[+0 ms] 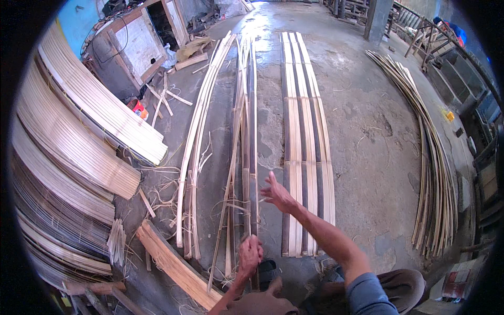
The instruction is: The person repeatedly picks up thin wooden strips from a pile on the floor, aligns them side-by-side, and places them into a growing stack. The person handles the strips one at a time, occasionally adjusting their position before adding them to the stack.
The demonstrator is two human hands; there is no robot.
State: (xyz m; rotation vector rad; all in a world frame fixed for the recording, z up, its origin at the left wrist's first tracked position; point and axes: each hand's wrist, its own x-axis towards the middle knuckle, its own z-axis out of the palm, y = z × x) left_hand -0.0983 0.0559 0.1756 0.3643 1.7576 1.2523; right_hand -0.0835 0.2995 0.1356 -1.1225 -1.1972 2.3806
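Long bamboo strips (245,152) run away from me along the floor, some dark-skinned and some pale, partly crossing one another. My left hand (251,252) is closed around a bamboo strip (254,189) near its close end. My right hand (279,196) reaches forward with fingers spread and nothing in them, just right of that strip and left of the flat row. That row of bamboo strips (308,157), pale and dark by turns, lies side by side beneath my right forearm. Loose thin shavings (239,207) curl around the strips before my left hand.
Left of the strips lies another pale bundle (198,157). Stacked slatted bamboo panels (79,136) fill the left side, with a wooden plank (173,262) near me. A curved bundle of strips (433,173) lies at right. A white cabinet (135,44) and a pillar (378,20) stand farther back.
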